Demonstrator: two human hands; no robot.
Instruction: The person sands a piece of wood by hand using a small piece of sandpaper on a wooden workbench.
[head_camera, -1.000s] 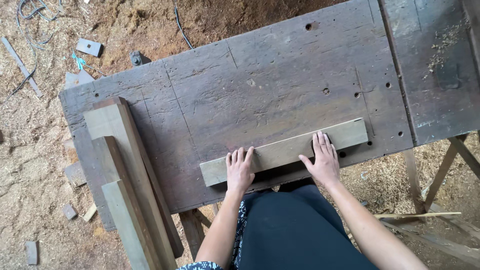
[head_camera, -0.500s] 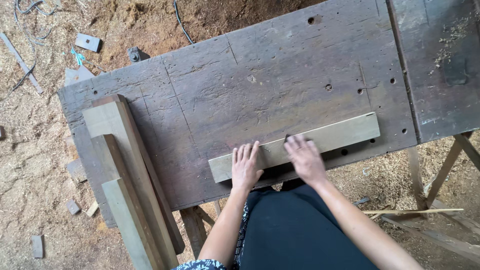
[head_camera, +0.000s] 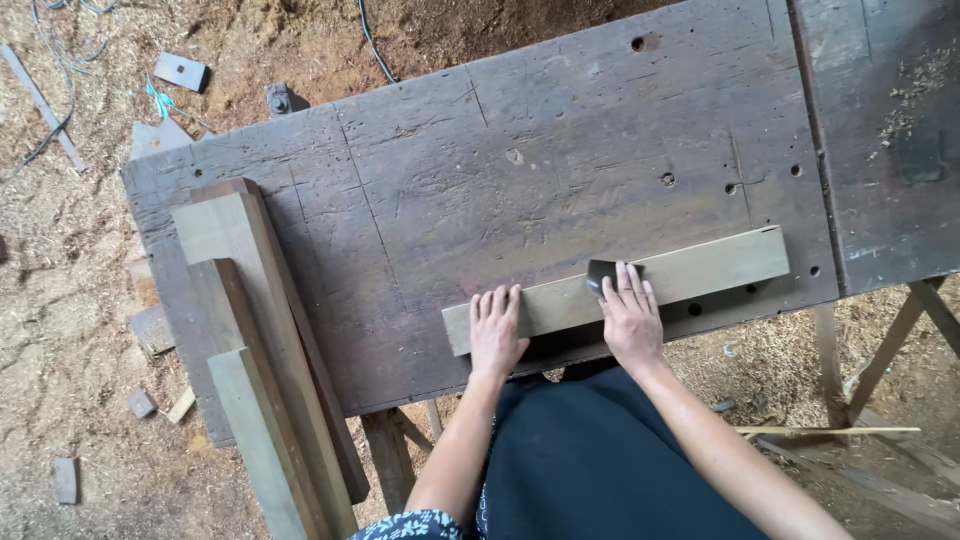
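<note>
Your left hand (head_camera: 497, 333) lies spread flat on the pale board (head_camera: 640, 286) while your right hand (head_camera: 630, 318) presses a dark sanding pad (head_camera: 599, 274) near its middle, the far end seemingly unsanded.

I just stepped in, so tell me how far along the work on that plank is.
Done: the plank lies flat on the workbench. In hand: the left hand presses it down while the right hand holds a dark pad near its middle. Left: the stacked boards at the bench's end lie untouched.

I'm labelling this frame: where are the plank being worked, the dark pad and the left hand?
plank (head_camera: 700, 272), head view, bare top face
dark pad (head_camera: 598, 274), head view, exposed corner
left hand (head_camera: 497, 335), head view, back of hand
</note>
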